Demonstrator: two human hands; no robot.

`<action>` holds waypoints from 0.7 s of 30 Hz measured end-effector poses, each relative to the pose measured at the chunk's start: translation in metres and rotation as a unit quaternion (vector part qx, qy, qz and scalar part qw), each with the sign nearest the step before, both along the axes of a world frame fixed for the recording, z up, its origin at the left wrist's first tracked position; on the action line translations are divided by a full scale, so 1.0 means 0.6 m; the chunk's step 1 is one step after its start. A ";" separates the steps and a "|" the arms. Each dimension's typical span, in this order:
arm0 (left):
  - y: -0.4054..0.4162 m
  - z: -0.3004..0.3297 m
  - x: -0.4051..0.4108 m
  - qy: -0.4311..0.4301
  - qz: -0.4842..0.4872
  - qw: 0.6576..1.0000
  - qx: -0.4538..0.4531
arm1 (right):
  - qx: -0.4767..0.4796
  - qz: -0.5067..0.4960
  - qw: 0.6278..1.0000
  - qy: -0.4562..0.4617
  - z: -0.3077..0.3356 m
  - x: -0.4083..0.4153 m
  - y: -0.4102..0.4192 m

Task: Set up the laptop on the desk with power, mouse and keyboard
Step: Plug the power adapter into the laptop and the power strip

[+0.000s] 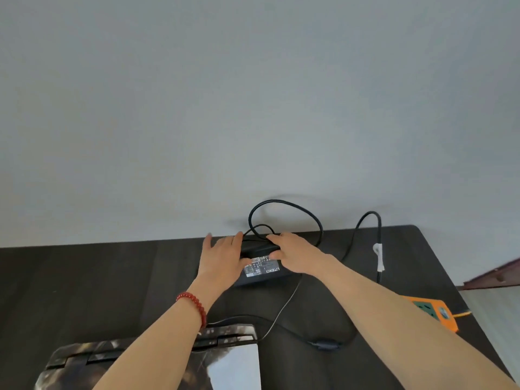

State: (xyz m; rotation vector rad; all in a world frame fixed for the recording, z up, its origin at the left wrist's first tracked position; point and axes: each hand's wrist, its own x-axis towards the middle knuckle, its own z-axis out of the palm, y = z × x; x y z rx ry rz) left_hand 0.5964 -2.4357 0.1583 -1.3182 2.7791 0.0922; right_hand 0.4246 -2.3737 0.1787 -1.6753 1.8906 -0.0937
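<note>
— Closest to us, what's at the bottom edge?

— Laptop (157, 358), lid shut, dark patterned cover with a pale patch, lying on the dark desk (84, 282) under the left forearm. A thin cable (278, 313) runs from behind it, past a small lump on the cord, up to the power brick (263, 270).

— And the brick?

— It sits near the desk's far edge, label side up, between both hands. The left hand (222, 256) lies on its left end with fingers fairly straight and spread, thumb across the label; it presses rather than wraps. A red bead bracelet (194, 305) circles that wrist.

— The right hand?

— The right hand (292, 253) has its fingers curled over the brick's far right end, where the cord is bundled, gripping it.

— Anything further out?

— A thick black cord (287, 209) loops up against the grey wall (253, 94) and arcs right, with a white tie (378, 256) round it. An orange power strip (433, 311) lies at the right edge, well apart from the brick.
</note>
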 end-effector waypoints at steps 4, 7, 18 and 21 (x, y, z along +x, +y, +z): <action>0.013 -0.032 0.032 0.019 0.038 0.999 0.026 | 0.074 -0.001 0.997 -0.033 -0.008 -0.006 -0.015; 0.033 -0.053 0.053 -0.005 0.018 0.998 0.064 | 0.048 0.008 0.999 0.021 -0.016 0.007 -0.007; 0.151 -0.054 0.144 0.048 -0.095 0.983 0.146 | -0.207 0.247 0.909 0.263 -0.038 0.043 0.224; 0.152 -0.035 0.142 0.092 -0.114 0.985 0.094 | -0.090 0.268 0.902 0.326 -0.065 0.050 0.249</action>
